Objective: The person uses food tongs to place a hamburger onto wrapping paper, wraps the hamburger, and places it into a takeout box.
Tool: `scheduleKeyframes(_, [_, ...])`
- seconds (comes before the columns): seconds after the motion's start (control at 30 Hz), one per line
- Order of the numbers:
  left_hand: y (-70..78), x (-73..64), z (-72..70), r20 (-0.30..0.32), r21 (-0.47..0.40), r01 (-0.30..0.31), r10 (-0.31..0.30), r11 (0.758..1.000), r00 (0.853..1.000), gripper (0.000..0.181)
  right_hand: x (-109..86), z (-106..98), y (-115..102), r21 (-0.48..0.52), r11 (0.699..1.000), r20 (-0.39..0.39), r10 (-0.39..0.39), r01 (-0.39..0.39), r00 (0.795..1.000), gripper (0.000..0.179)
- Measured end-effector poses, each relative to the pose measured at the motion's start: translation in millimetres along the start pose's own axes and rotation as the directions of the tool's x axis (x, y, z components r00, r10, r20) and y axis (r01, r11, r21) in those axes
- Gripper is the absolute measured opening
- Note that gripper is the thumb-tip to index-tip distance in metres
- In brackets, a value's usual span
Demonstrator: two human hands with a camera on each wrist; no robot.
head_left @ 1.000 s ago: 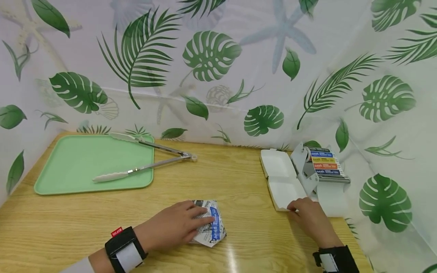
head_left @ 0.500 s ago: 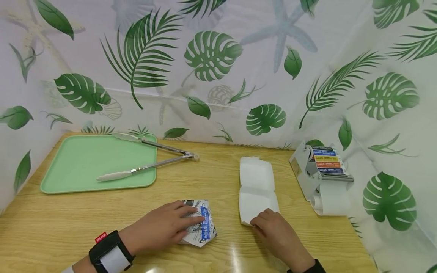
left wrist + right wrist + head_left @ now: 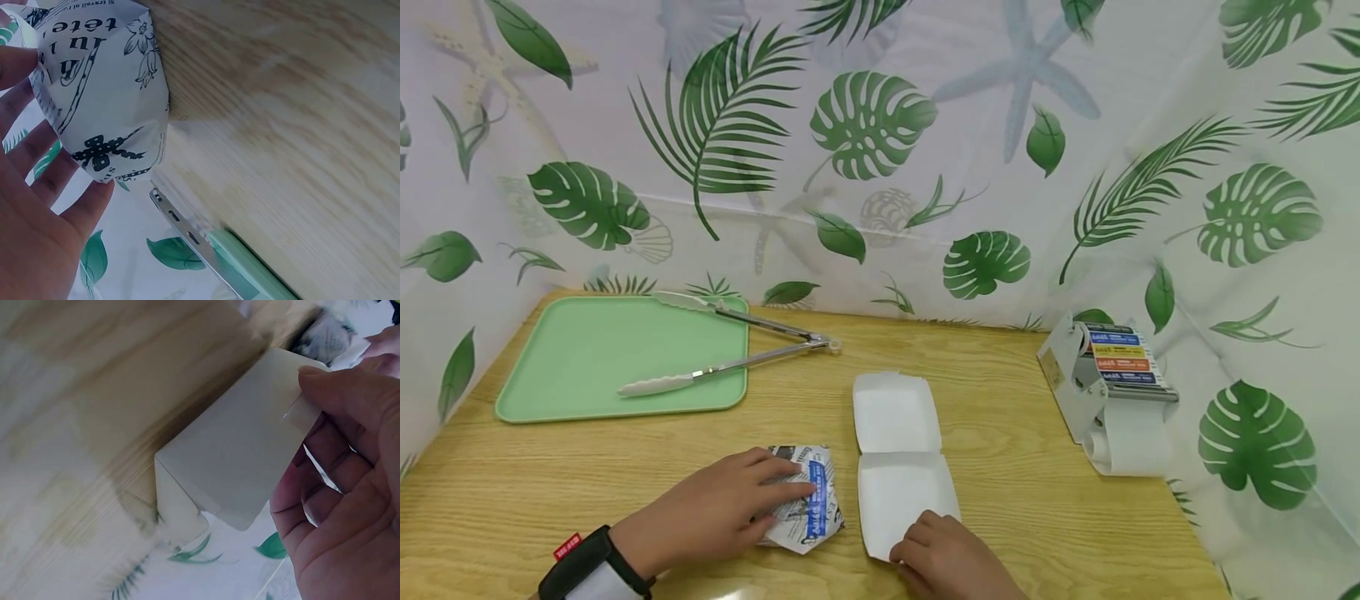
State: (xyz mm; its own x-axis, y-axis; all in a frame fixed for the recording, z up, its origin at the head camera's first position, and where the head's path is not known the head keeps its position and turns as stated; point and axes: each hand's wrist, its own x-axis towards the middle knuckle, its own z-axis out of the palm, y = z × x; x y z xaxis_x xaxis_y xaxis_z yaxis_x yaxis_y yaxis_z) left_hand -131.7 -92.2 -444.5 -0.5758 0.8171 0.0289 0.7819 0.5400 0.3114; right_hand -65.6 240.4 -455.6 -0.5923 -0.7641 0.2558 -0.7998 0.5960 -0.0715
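My left hand holds a bundle wrapped in newsprint-style paper, its fingers spread over the top; what is inside stays hidden. A blue label strip runs across the wrapper. In the left wrist view, fingertips meet the far side of the wrapped bundle. To the right lies a white clamshell box, unfolded with both halves facing up. The thumb and fingers of my right hand pinch its near edge. From the right wrist view, the thumb presses on the outer wall of the box.
At the back left lies a green tray with metal tongs spread across its right side. A label dispenser with several coloured rolls stands at the right edge of the wooden table. A leaf-patterned cloth hangs behind.
My right hand has drawn the clamshell box left, away from the label dispenser and next to the wrapped bundle. The left hand has shifted the bundle somewhat to the left.
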Motion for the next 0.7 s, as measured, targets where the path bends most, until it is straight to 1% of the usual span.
scheduleKeyframes(0.1, [-0.6, -5.4, -1.1, -0.008, -0.013, 0.004, -0.004, 1.000, 1.000, 0.052, 2.8, 1, -5, 0.035, 0.999, 0.028, -0.013, 0.012, 1.000, 0.020])
scheduleKeyframes(0.2, [-1.1, -8.8, -1.0, -0.024, -0.021, -0.003, 0.003, 1.000, 1.000, 0.052, 5.2, -3, -8, 0.053, 0.999, 0.056, -0.010, 0.007, 0.998, 0.015])
scheduleKeyframes(0.23, [-1.2, -9.6, -0.6, -0.028, -0.026, -0.006, 0.005, 1.000, 1.000, 0.053, 6.5, -6, -9, 0.065, 0.998, 0.071, 0.000, -0.005, 0.997, 0.013])
scheduleKeyframes(0.27, [-1.5, -10.1, -0.2, -0.031, -0.029, -0.007, 0.006, 1.000, 0.999, 0.054, 8.4, -10, -9, 0.093, 0.995, 0.098, 0.030, -0.039, 0.995, 0.012])
scheduleKeyframes(0.3, [-1.7, -10.6, 0.3, -0.034, -0.035, -0.004, 0.002, 0.999, 0.999, 0.054, 11.2, -15, -10, 0.138, 0.985, 0.144, 0.082, -0.102, 0.986, 0.015])
scheduleKeyframes(0.33, [-2.0, -11.1, 0.8, -0.038, -0.048, 0.002, -0.004, 0.999, 0.999, 0.055, 15.0, -20, -10, 0.195, 0.964, 0.199, 0.143, -0.182, 0.970, 0.022])
scheduleKeyframes(0.37, [-2.3, -12.0, 1.4, -0.045, -0.064, 0.011, -0.014, 0.998, 0.999, 0.055, 19.9, -26, -10, 0.263, 0.928, 0.245, 0.200, -0.264, 0.949, 0.028])
scheduleKeyframes(0.4, [-2.7, -13.5, 2.2, -0.060, -0.087, 0.021, -0.026, 0.996, 0.998, 0.056, 25.4, -30, -10, 0.341, 0.874, 0.281, 0.256, -0.345, 0.925, 0.032])
scheduleKeyframes(0.43, [-2.8, -15.5, 2.6, -0.081, -0.114, 0.037, -0.047, 0.993, 0.996, 0.056, 31.8, -34, -10, 0.421, 0.807, 0.317, 0.299, -0.416, 0.900, 0.037])
scheduleKeyframes(0.47, [-2.6, -17.7, 2.8, -0.108, -0.143, 0.060, -0.076, 0.988, 0.991, 0.055, 39.1, -37, -10, 0.495, 0.730, 0.348, 0.332, -0.472, 0.877, 0.042])
scheduleKeyframes(0.5, [-2.2, -20.5, 2.8, -0.143, -0.169, 0.093, -0.118, 0.981, 0.983, 0.054, 47.6, -39, -9, 0.556, 0.652, 0.383, 0.350, -0.516, 0.855, 0.046])
scheduleKeyframes(0.53, [-1.6, -23.6, 2.8, -0.187, -0.197, 0.126, -0.164, 0.972, 0.969, 0.051, 56.6, -39, -9, 0.605, 0.590, 0.406, 0.349, -0.534, 0.845, 0.050])
scheduleKeyframes(0.57, [-0.8, -26.6, 2.5, -0.225, -0.233, 0.176, -0.229, 0.957, 0.947, 0.048, 66.1, -38, -8, 0.634, 0.551, 0.421, 0.342, -0.542, 0.840, 0.054])
scheduleKeyframes(0.6, [0.1, -29.4, 2.1, -0.251, -0.270, 0.235, -0.304, 0.934, 0.919, 0.045, 76.0, -37, -8, 0.644, 0.522, 0.447, 0.338, -0.560, 0.829, 0.057])
scheduleKeyframes(0.63, [0.9, -31.5, 1.6, -0.258, -0.309, 0.299, -0.382, 0.903, 0.887, 0.043, 86.1, -35, -8, 0.635, 0.500, 0.481, 0.340, -0.589, 0.808, 0.061])
scheduleKeyframes(0.67, [1.3, -33.1, 1.0, -0.232, -0.367, 0.364, -0.464, 0.856, 0.855, 0.044, 96.0, -34, -7, 0.610, 0.496, 0.512, 0.348, -0.618, 0.785, 0.064])
scheduleKeyframes(0.7, [1.3, -34.3, 1.0, -0.187, -0.424, 0.421, -0.532, 0.802, 0.826, 0.047, 105.3, -33, -7, 0.572, 0.507, 0.537, 0.363, -0.645, 0.761, 0.066])
